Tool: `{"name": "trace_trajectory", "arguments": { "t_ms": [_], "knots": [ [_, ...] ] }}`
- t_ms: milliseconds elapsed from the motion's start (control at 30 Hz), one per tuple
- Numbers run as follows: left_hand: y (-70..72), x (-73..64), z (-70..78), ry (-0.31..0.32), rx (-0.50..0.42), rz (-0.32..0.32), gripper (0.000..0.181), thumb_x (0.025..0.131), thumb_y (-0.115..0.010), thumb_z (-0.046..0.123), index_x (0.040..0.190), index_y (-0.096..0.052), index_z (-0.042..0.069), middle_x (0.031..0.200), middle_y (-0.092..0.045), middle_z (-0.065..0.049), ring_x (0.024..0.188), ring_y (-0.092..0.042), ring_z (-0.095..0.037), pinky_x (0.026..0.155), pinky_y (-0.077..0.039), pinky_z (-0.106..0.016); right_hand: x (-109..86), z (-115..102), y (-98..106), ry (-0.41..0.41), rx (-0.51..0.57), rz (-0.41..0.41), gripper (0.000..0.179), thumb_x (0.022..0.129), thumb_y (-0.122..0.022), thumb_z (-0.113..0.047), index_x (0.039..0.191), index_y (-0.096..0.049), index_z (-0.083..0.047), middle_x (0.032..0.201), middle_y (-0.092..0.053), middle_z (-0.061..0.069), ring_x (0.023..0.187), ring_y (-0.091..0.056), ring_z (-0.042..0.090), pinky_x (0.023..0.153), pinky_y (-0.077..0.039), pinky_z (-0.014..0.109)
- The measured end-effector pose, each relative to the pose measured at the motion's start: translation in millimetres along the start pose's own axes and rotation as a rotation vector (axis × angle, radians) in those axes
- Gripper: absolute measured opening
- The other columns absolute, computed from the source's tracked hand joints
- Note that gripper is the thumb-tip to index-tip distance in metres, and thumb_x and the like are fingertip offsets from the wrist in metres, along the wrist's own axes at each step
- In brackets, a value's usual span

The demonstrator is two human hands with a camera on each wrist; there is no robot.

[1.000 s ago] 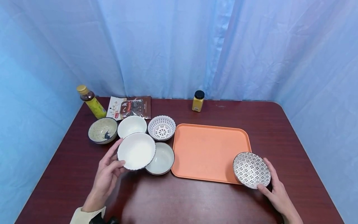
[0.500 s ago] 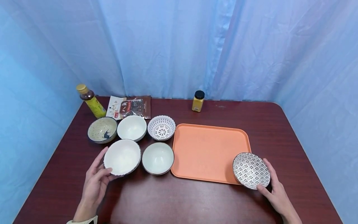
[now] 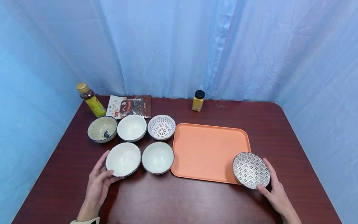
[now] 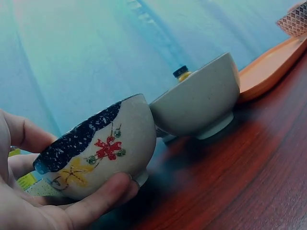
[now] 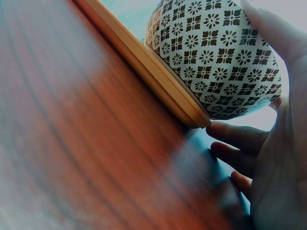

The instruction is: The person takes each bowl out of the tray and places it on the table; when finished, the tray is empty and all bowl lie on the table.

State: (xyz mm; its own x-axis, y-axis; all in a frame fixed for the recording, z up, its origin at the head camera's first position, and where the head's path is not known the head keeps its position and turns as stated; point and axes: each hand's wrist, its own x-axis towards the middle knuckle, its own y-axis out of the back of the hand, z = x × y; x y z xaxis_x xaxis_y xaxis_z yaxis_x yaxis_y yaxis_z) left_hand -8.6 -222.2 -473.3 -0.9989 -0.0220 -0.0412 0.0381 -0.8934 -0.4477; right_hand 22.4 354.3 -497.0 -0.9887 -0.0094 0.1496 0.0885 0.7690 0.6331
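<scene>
My left hand [image 3: 98,186] grips the left side of a bowl [image 3: 123,159], white inside, with a dark speckled rim band and painted red and yellow flowers outside in the left wrist view. Thumb and fingers spread around its wall; its foot is low over the table, and whether it touches is unclear. Beside it stands a pale grey-green bowl [image 3: 158,158]. On the right, my right hand [image 3: 277,191] holds a bowl with a dark flower-and-square pattern [image 3: 251,170], tilted at the front right corner of an orange tray [image 3: 207,152]. Part of that hand's grip is hidden behind the bowl.
Behind stand a speckled bowl [image 3: 102,129], a white bowl [image 3: 132,128] and a scalloped patterned bowl [image 3: 161,127]. Farther back are a yellow-labelled bottle [image 3: 91,100], spice packets [image 3: 131,107] and a small black-capped jar [image 3: 198,101]. A blue curtain [image 3: 179,46] encloses the table.
My left hand has carried the flowered bowl left and toward me, from over the grey-green bowl to a place beside it, and lowered it. The right hand and its bowl have hardly moved.
</scene>
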Motion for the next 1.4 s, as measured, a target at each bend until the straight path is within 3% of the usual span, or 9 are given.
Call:
{"name": "trace_trajectory", "arguments": {
  "t_ms": [367,733,900,1000,1200,1400],
  "knots": [
    [2.8,3.7,-3.5,0.062,0.046,0.045,0.074,0.094,-0.036,-0.015,0.161,-0.013,0.008,0.129,-0.056,0.013,0.106,-0.069,-0.009,0.076,-0.065,-0.034,0.9,-4.3,-0.2,-0.036,-0.011,-0.012,0.084,0.094,-0.062,-0.017,0.162,-0.013,-0.020,0.159,-0.014,-0.034,0.134,-0.017,-0.026,0.096,-0.019,-0.007],
    [5.2,6.2,-6.6,0.053,0.029,0.010,0.073,0.097,-0.037,-0.012,0.162,-0.014,0.014,0.134,-0.049,0.012,0.109,-0.068,-0.009,0.078,-0.065,-0.033,1.0,-4.9,-0.4,-0.038,-0.024,-0.004,0.085,0.094,-0.063,-0.018,0.162,-0.013,-0.020,0.158,-0.013,-0.036,0.134,-0.016,-0.027,0.097,-0.017,-0.008],
    [5.1,6.4,-5.2,0.084,0.113,0.007,0.073,0.099,-0.039,-0.007,0.162,-0.012,0.019,0.133,-0.043,0.011,0.100,-0.071,-0.010,0.075,-0.065,-0.035,1.2,-4.5,-0.6,-0.034,-0.024,-0.006,0.085,0.094,-0.063,-0.017,0.162,-0.013,-0.021,0.158,-0.013,-0.035,0.134,-0.016,-0.026,0.096,-0.018,-0.008],
    [5.6,6.3,-2.7,0.103,0.170,0.012,0.073,0.102,-0.041,-0.002,0.163,-0.006,0.020,0.129,-0.049,0.015,0.091,-0.074,-0.011,0.073,-0.065,-0.036,1.2,-4.4,-0.3,-0.034,-0.022,-0.008,0.085,0.094,-0.063,-0.016,0.162,-0.013,-0.021,0.158,-0.013,-0.035,0.134,-0.016,-0.026,0.096,-0.018,-0.008],
    [12.2,2.7,5.9,0.085,0.219,0.071,0.071,0.104,-0.041,0.004,0.163,-0.005,0.017,0.114,-0.067,0.017,0.079,-0.074,-0.012,0.068,-0.065,-0.033,1.0,-4.1,-0.4,-0.051,-0.034,-0.022,0.084,0.096,-0.062,-0.019,0.163,-0.011,-0.023,0.158,-0.011,-0.036,0.132,-0.015,-0.028,0.094,-0.018,-0.008],
    [20.9,-2.1,18.8,-0.005,0.140,0.212,0.063,0.104,-0.042,0.004,0.161,-0.016,0.013,0.111,-0.073,0.011,0.072,-0.076,-0.016,0.065,-0.065,-0.031,1.5,-4.0,0.6,-0.070,-0.041,-0.031,0.084,0.097,-0.061,-0.020,0.163,-0.009,-0.024,0.161,-0.010,-0.032,0.132,-0.014,-0.028,0.094,-0.017,-0.007]
  ]
}}
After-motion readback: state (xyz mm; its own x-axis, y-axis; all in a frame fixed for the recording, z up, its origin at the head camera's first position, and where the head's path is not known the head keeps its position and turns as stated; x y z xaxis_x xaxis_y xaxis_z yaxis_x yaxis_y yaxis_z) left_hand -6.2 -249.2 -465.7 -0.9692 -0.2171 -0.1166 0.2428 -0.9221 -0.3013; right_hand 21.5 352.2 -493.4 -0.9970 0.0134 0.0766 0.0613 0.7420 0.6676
